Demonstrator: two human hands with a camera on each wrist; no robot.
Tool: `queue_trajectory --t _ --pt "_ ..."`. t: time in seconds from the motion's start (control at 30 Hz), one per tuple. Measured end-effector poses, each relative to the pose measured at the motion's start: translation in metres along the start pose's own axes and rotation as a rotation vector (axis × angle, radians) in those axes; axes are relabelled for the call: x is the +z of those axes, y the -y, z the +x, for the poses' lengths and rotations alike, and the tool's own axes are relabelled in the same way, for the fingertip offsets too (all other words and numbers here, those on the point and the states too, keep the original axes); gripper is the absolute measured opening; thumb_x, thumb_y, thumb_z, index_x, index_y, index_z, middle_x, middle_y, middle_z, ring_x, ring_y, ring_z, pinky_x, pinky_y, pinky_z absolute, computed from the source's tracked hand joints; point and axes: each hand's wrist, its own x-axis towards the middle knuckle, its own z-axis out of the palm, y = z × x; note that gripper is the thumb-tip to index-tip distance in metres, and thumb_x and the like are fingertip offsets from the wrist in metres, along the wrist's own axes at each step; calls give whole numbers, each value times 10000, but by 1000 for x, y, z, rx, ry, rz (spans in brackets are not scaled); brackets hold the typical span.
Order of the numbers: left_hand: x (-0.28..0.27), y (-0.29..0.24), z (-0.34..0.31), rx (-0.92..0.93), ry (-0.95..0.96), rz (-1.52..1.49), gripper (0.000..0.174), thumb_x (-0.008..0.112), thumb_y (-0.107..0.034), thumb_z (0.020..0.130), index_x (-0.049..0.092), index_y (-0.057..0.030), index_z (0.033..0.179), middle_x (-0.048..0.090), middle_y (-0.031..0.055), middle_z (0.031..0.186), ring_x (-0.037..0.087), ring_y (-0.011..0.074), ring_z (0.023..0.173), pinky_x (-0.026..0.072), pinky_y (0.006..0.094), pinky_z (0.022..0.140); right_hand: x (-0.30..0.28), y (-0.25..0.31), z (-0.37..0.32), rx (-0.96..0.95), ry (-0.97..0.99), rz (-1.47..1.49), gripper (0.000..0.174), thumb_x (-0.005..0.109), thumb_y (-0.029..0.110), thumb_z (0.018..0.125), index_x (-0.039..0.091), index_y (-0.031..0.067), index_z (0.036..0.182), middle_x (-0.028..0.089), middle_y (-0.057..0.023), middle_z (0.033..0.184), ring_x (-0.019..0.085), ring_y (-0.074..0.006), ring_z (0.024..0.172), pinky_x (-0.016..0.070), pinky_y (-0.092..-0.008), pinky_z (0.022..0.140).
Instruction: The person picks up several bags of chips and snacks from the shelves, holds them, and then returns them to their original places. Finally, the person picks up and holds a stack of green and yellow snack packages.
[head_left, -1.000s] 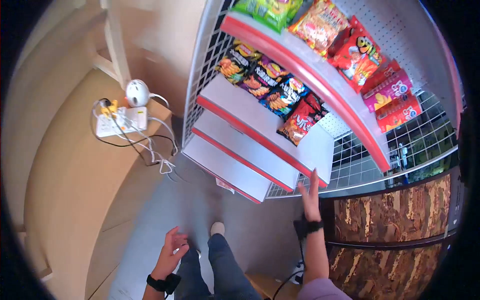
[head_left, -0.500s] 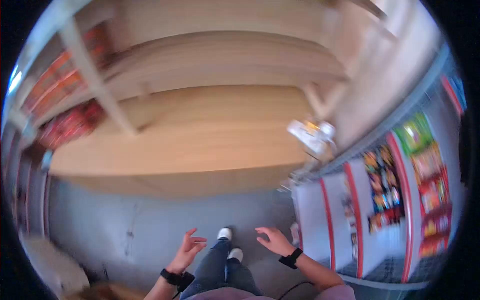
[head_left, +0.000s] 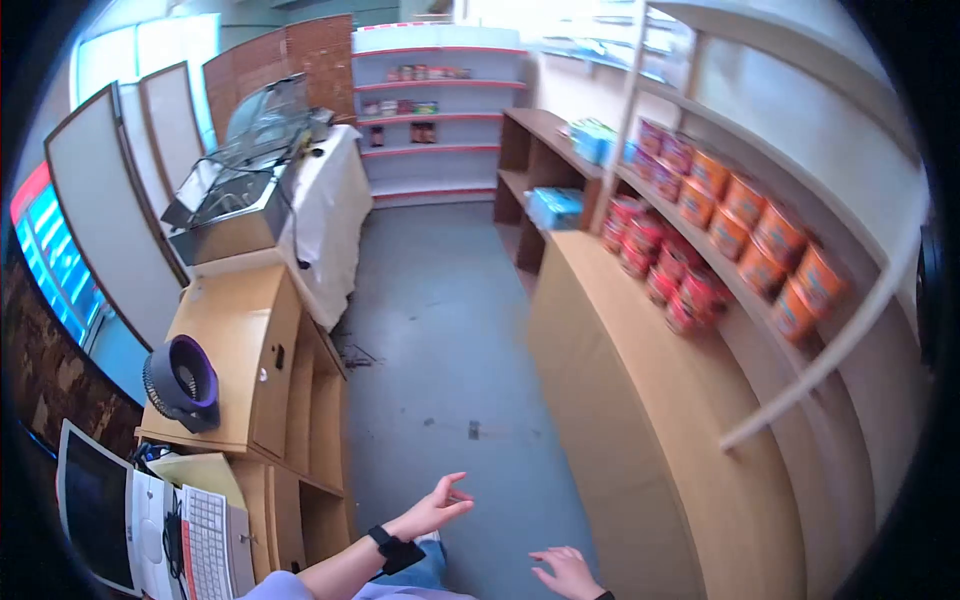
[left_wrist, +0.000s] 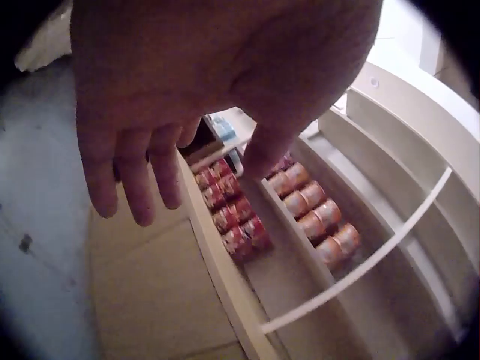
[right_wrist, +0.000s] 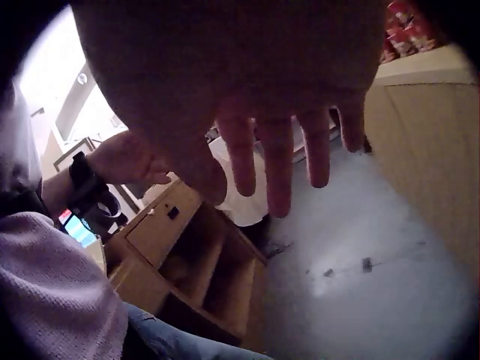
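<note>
Floor (head_left: 430, 320): grey-blue, a few dark marks, running as an aisle between wooden furniture.
Left hand (head_left: 432, 512): over the aisle, thumb apart from loosely extended fingers, holding nothing.
Right hand (head_left: 568, 574): low in the head view, palm bare, fingers long and slightly spread in its wrist view; it too holds nothing.
Wrist and clothes: black strap (head_left: 395, 550) on the left wrist, lilac sleeve (head_left: 280, 588) above it; blue jeans (head_left: 425, 570) below.
Wooden counter (head_left: 650, 390): just to the right of the aisle, nearest the right hand, touched by neither hand.
Red tubs (head_left: 697, 300): grouped in pairs on that counter, toward its far end.
Shelf above: orange tubs (head_left: 775, 235) in a row, purple tubs (head_left: 668, 155) beyond them; a pale slanting bar (head_left: 825, 352) stands nearer.
Wooden cabinet (head_left: 225, 340): left of the aisle, topped by a round dark object with a purple rim (head_left: 207, 385).
Desk side: white keyboard (head_left: 208, 545) beside a dark-screened monitor (head_left: 95, 510).
Farther left: white cloth (head_left: 330, 220) over a table, metal unit (head_left: 240, 225) on top.
Far end: white shelving (head_left: 430, 65) with red edges; blue packs (head_left: 555, 207) in a brown shelf unit (head_left: 545, 130) on the right.
</note>
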Motion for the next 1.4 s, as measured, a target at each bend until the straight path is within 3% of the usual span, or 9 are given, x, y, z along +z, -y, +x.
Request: queue_trajectory --t 0.13,0.27,0.37,0.73,0.8,0.97,1.2,1.3,1.4 --pt "-100 -17 2 30 -222 -55 624 558 -269 937 210 -78 1418 533 127 1213 507 193 1134 397 344 978 5 41 136 -162 164 -74 314 588 278 861 611 147 1146 628 -59 1104 543 -246 1084 373 -392 963" --pt "-181 -44 29 38 -285 -154 568 553 -245 943 252 -117 1407 551 85 1200 509 159 1092 400 321 951 -4 82 237 -66 123 129 311 592 269 862 612 142 1145 630 -61 1110 545 -239 1097 370 -390 991" --pt "-223 -64 64 31 -284 -159 532 551 -253 944 300 -113 1391 552 76 1200 511 148 1085 402 314 942 8 60 285 -99 57 149 303 629 219 824 619 94 1100 642 -137 1040 577 -315 1007 445 -411 884" --pt "-367 -108 277 81 -282 -260 561 571 -208 931 282 -86 1396 557 87 1192 520 151 1078 406 312 957 -58 -67 531 296 39 232 299 608 204 872 605 97 1151 643 -148 1084 592 -292 1025 446 -351 911" --pt "-413 -131 306 61 -357 -270 576 577 -198 927 267 -83 1399 560 91 1183 524 155 1074 411 315 953 -55 -93 617 196 126 43 311 602 255 858 610 136 1146 636 -82 1097 564 -261 1070 399 -381 964" --pt "-500 -182 358 131 -642 -327 610 594 -178 915 235 -58 1394 563 102 1158 520 162 1071 402 323 952 -80 -14 859 -328 162 -91 297 572 251 872 582 124 1141 641 -93 1028 565 -273 1039 415 -401 909" --pt "-628 -194 444 48 -681 -446 600 578 -200 925 238 -69 1401 568 92 1149 532 145 1032 419 297 891 0 62 1082 -725 371 -73 319 543 264 885 566 127 1173 634 -105 1055 566 -277 1041 419 -417 910" --pt "-701 -224 491 21 -683 -423 559 568 -232 932 285 -72 1387 568 80 1137 531 142 1023 416 299 888 30 41 1135 -552 583 97 371 542 278 900 527 123 1237 623 -127 1094 578 -296 1035 448 -411 894" --pt "-772 -267 545 -24 -659 -398 524 562 -274 936 338 -73 1365 564 66 1137 525 137 1029 408 303 898 13 6 1181 -251 558 139 386 585 292 878 561 112 1220 635 -126 1107 586 -273 1069 460 -381 911"
